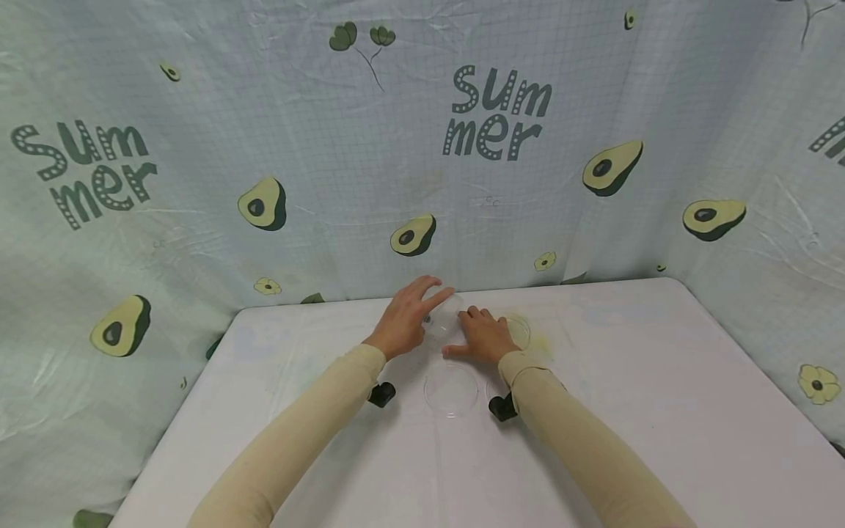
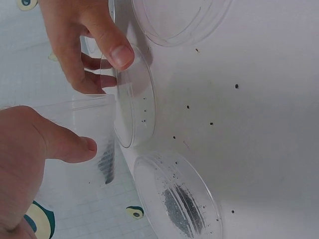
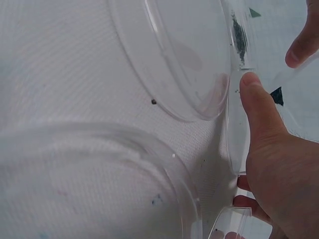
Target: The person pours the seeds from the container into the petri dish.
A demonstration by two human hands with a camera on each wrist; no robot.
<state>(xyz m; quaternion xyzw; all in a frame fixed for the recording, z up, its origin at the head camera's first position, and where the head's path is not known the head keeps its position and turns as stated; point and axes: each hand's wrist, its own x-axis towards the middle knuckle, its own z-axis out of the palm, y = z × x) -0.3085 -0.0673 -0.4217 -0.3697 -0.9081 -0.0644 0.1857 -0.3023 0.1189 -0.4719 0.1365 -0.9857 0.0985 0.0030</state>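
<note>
My left hand (image 1: 405, 315) grips a tilted clear plastic container (image 2: 79, 119), its thumb along the near side. Small dark seeds (image 2: 106, 162) gather at the container's lower edge. Opposite it, my right hand (image 1: 485, 337) holds an upright-walled clear petri dish (image 2: 144, 130) on the table, thumb at the rim and fingers behind. A few dark grains show inside that dish. Beside it, another petri dish (image 2: 207, 199) contains a heap of dark seeds. The container's edge overlaps the held dish's rim in the left wrist view.
Another clear petri dish (image 1: 451, 391) lies nearer on the white table (image 1: 370, 477), and a yellowish-rimmed one (image 1: 521, 331) sits beyond the right hand. Several loose seeds dot the tabletop. A printed curtain (image 1: 317, 161) hangs behind the table's back edge.
</note>
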